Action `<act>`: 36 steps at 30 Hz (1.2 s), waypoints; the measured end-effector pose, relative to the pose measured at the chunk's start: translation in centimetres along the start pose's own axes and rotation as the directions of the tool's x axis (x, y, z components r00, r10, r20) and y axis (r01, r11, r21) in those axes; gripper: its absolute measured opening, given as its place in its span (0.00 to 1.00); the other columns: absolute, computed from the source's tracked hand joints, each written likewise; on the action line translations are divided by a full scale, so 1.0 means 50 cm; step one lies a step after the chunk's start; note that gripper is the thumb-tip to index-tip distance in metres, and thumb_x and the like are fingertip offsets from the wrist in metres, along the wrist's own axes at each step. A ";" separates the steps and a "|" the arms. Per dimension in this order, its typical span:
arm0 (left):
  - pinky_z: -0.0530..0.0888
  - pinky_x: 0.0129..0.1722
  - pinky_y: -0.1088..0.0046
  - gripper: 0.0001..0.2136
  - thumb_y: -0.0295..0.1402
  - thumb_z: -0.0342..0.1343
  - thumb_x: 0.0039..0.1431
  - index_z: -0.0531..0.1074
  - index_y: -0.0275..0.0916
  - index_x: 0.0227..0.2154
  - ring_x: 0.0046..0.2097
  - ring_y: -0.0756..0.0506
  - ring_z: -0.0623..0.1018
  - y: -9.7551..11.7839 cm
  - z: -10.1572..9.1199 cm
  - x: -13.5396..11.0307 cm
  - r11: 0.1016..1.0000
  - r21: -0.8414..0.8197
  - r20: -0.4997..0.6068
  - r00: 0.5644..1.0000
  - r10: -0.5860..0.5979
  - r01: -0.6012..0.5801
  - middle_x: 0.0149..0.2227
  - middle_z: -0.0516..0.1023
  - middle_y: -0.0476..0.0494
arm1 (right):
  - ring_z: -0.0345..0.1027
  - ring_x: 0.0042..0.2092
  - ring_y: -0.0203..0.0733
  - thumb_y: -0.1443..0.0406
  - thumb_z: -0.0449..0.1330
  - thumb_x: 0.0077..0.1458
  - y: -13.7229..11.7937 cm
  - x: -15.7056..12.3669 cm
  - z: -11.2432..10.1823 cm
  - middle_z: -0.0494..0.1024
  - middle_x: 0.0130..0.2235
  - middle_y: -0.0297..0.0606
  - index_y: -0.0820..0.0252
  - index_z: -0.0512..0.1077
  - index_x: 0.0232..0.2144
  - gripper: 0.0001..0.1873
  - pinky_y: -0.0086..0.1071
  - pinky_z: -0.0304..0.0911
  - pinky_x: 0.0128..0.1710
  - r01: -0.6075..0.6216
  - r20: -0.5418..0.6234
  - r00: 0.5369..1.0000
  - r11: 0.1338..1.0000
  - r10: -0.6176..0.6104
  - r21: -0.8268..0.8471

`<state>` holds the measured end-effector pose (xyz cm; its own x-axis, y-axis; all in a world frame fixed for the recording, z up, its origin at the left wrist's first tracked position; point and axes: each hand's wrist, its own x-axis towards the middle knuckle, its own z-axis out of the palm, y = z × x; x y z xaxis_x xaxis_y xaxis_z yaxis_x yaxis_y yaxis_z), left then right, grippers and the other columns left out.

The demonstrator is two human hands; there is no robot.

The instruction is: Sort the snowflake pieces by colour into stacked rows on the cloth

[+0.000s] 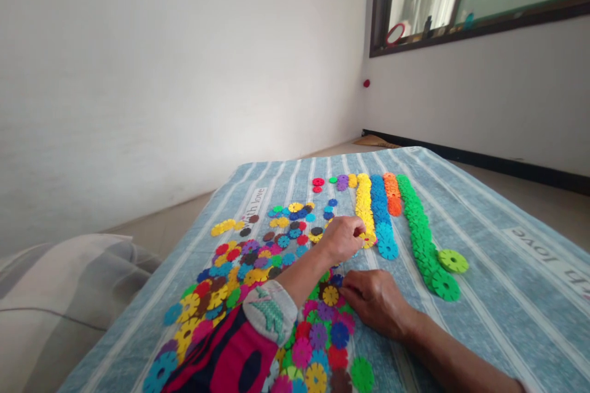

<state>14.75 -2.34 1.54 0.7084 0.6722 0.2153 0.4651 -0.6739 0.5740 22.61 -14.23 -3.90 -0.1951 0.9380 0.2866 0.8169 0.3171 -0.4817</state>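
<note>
striped blue bedsheet lies below. my left hand pinches a yellow disc at the near end of the yellow row; my right hand touches a dark blue disc, grip unclear.

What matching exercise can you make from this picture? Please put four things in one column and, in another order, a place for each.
Things:
1. left hand
2. right hand
3. loose green disc
4. two red discs

Places:
A. beside the green row
B. near the far end of the striped cloth
C. at the near end of the yellow row
D. over the mixed discs, by a dark blue disc

Pairs: 1-C, 2-D, 3-A, 4-B
</note>
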 end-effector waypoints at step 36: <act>0.65 0.27 0.78 0.10 0.28 0.59 0.39 0.77 0.32 0.28 0.27 0.52 0.69 -0.038 -0.046 -0.035 0.869 -0.424 0.093 0.967 -0.237 0.254 0.23 0.71 0.51 | 0.61 0.23 0.32 0.65 0.52 0.57 -0.004 0.004 -0.005 0.71 0.21 0.32 0.60 0.68 0.22 0.13 0.28 0.43 0.24 -0.059 -0.051 0.997 0.992 0.066 0.116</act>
<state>11.41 -1.54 1.87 0.6246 0.7809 -0.0016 0.3589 -0.2852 0.8887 22.51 -14.13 -3.54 -0.1132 0.9484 0.2961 0.7588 0.2749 -0.5904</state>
